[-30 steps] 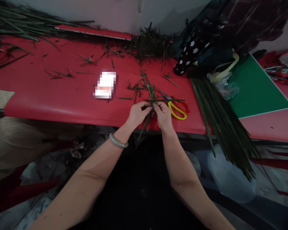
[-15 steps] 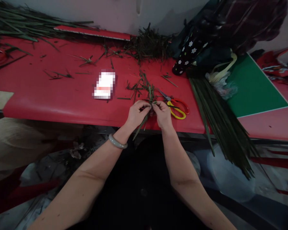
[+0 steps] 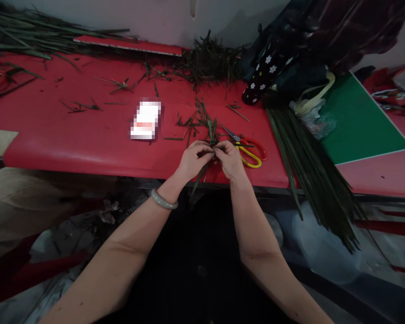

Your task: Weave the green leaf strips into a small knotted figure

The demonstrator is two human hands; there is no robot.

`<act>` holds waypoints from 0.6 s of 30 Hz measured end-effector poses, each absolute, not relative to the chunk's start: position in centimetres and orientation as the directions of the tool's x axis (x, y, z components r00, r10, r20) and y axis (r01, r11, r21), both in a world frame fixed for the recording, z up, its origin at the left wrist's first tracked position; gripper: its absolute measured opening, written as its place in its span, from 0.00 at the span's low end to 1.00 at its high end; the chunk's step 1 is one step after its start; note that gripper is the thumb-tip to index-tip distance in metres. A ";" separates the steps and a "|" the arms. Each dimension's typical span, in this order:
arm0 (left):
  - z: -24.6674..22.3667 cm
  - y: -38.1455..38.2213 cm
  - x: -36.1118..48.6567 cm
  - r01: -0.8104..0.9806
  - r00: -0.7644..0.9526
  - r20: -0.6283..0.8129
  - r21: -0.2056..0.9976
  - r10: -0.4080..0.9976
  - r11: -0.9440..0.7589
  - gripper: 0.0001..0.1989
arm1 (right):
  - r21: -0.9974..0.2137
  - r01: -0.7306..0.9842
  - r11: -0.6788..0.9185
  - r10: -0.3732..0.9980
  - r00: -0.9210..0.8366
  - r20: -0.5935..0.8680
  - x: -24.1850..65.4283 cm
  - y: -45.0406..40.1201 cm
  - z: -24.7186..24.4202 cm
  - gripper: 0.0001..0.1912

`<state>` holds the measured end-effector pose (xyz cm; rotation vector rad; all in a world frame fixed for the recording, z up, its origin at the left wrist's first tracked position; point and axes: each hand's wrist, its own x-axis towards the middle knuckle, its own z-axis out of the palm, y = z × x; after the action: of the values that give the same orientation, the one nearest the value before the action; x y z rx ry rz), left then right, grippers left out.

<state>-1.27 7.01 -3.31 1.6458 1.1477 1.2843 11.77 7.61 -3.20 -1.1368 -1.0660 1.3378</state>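
Near the front edge of the red table, my left hand (image 3: 196, 158) and my right hand (image 3: 230, 158) meet fingertip to fingertip. Both pinch a piece made of green leaf strips (image 3: 212, 134); its strip ends hang down between my hands over the table edge. Fingers hide the pinched part. Scissors (image 3: 249, 153) with one red and one yellow handle loop lie just right of my right hand. Small leaf scraps (image 3: 189, 120) lie beyond my hands. A bright, blurred-out phone-like object (image 3: 146, 120) rests to the left.
The red table (image 3: 87, 148) bears a long leaf bundle (image 3: 310, 171) hanging over its front edge at right. A green board (image 3: 367, 126), a flowered dark item (image 3: 263, 78), a scrap heap (image 3: 216, 60) and more long leaves (image 3: 30, 33) lie farther off.
My right hand has turned slightly, and its wrist sits a little farther right. The hanging strip ends have shifted slightly right. Both hands keep their pinch.
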 end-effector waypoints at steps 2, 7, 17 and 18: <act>-3.4 7.1 -1.3 0.186 0.084 0.282 0.938 0.956 -0.293 0.07 | -0.990 -0.133 -0.048 0.999 -0.012 -0.046 11.7 7.6 -3.3 0.08; -3.2 7.2 -1.2 0.294 0.111 0.253 0.916 0.961 -0.275 0.10 | -0.998 -0.061 0.011 1.000 -0.021 0.013 11.9 7.5 -4.0 0.08; -3.0 7.4 -1.1 0.321 0.031 0.098 0.942 0.995 -0.103 0.06 | -0.808 0.492 0.325 0.925 0.015 0.381 11.5 6.5 -3.5 0.05; -3.0 7.4 -1.1 0.317 0.022 0.094 0.944 0.995 -0.096 0.06 | -0.783 0.532 0.324 0.921 0.013 0.390 11.4 6.3 -3.4 0.06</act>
<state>-1.10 7.41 -3.01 1.5225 1.3913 1.1052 11.44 6.33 -3.37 -1.3331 -1.6481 0.5189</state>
